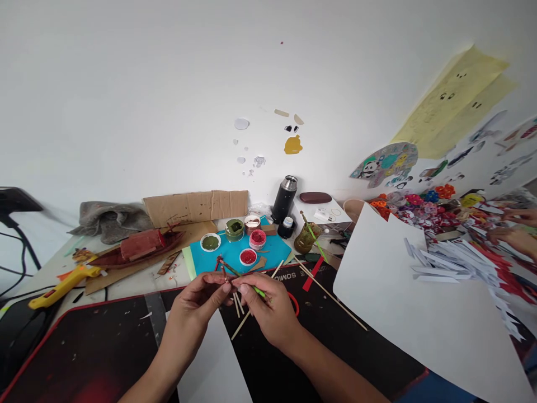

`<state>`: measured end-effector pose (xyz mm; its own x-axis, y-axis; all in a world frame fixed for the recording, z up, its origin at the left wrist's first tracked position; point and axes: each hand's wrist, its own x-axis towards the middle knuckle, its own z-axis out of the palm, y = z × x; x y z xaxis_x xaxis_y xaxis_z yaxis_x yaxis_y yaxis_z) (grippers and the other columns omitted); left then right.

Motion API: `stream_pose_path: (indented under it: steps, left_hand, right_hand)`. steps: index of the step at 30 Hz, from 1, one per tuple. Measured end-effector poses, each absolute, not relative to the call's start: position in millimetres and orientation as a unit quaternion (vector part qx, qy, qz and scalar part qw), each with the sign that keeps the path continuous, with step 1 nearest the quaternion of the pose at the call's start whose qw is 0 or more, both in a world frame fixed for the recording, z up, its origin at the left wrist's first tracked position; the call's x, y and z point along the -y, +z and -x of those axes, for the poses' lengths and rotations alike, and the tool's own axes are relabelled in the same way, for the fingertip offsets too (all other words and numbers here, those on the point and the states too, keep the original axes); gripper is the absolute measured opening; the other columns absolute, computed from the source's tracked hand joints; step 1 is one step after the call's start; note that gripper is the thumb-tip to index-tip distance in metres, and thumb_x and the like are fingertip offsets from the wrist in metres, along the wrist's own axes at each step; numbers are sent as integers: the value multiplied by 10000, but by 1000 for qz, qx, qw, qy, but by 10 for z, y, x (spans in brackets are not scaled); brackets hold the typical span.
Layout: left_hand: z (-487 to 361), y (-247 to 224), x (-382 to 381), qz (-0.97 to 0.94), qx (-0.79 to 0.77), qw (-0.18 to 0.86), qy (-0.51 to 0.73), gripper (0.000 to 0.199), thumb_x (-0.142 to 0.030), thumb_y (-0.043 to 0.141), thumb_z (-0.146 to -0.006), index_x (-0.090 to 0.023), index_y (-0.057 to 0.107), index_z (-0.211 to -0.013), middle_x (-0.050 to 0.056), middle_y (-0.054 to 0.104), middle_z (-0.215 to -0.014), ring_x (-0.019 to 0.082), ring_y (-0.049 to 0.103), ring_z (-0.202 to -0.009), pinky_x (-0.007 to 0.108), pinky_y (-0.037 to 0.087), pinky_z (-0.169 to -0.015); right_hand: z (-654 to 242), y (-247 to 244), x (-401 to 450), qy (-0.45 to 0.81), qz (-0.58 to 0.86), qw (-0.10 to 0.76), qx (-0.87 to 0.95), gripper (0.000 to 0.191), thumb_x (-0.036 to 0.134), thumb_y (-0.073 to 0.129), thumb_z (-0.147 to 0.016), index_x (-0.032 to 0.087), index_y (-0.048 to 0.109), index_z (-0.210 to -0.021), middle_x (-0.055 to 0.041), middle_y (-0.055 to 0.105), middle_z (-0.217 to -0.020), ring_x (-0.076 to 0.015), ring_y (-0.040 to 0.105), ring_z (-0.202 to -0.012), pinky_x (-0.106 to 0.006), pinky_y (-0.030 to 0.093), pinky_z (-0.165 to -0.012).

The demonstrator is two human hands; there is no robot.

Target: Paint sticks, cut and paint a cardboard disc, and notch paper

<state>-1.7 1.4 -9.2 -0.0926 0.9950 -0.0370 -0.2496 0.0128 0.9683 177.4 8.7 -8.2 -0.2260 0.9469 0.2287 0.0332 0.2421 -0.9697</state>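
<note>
My left hand [195, 308] pinches a small, thin reddish-brown piece [225, 273], its exact kind too small to make out. In my right hand [272, 310] is a paintbrush [259, 291] with a green handle, its tip pointing left toward that piece. Both hands are close together, fingertips nearly touching. Just beyond them, on a blue sheet [197, 254], stand a green paint pot [234, 230], a red paint pot [257, 239] and a lid with red paint [248, 257]. Thin wooden sticks [241, 326] lie under and beside my right hand.
At the left are a reddish-brown model boat [138, 246] and a yellow glue gun [62, 286]. A black thermos [284, 198] and a jar [305, 242] with another brush stand behind. A large white sheet [390, 302] covers the right; a co-worker's hands [514, 238] show beyond paper strips.
</note>
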Motion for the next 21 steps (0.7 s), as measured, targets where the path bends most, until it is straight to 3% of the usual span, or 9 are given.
stream_pose_path:
  steps: [6, 13, 21]
  left_hand:
    - [73, -90, -86, -401, -482, 538, 563, 482, -595, 1011, -697, -207, 752, -819, 54, 825, -826, 215, 771, -745, 327, 665, -732]
    - [66, -123, -123, -415, -510, 525, 541, 570, -680, 1005, -639, -211, 722, -797, 29, 785, -773, 210, 766, -722, 336, 667, -743]
    - [83, -143, -135, -421, -525, 515, 531, 588, -713, 992, -624, -226, 706, -785, 28, 775, -768, 231, 772, -736, 350, 666, -743]
  right_hand:
    - [-1916, 40, -152, 503, 406, 557, 522, 524, 683, 672, -1044, 184, 832, -1012, -5, 647, -708, -96, 480, -500, -231, 373, -466]
    - [-2097, 279, -150, 484, 410, 620, 462, 628, 793, 695, -975, 171, 750, -916, -9, 667, -630, -109, 543, -421, -210, 369, -393]
    - [-2085, 336, -94, 473, 393, 635, 468, 631, 783, 692, -983, 184, 710, -783, -1, 633, -602, -110, 543, -405, -217, 380, -396]
